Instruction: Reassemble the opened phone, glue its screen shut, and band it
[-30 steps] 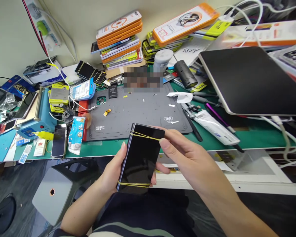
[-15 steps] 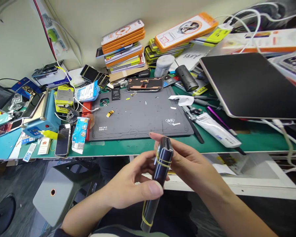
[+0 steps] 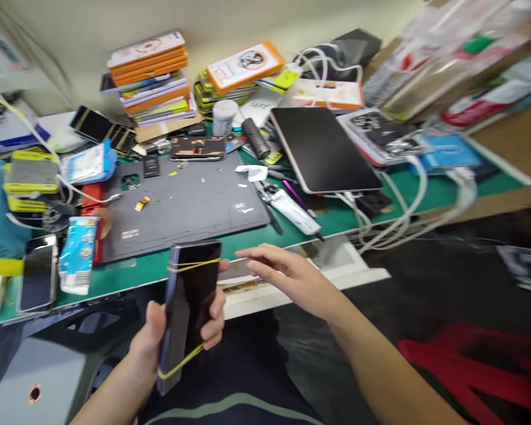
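A dark phone (image 3: 194,295), tilted upright with its glossy face turned toward me, is gripped in my left hand (image 3: 148,339). The thumb presses its left edge and the fingers wrap around the right edge. Two yellow rubber bands (image 3: 194,265) loop around it, one near the top and one near the bottom. To the right of the phone, my right hand (image 3: 287,271) is in the air with fingers stretched out, apart from the phone and holding nothing. Behind both hands lies a grey work mat (image 3: 194,206) on the green bench.
An opened phone (image 3: 198,147) lies at the mat's back edge. A black tablet-like slab (image 3: 323,147) and a white tube (image 3: 294,209) are on the right. Another phone (image 3: 39,271) and a blue packet (image 3: 78,251) lie front left. An open drawer (image 3: 331,260) juts out below the bench.
My right hand has let go of the phone and moved off to the right. My left hand has turned the phone from edge-on to face-on. The view has swung right.
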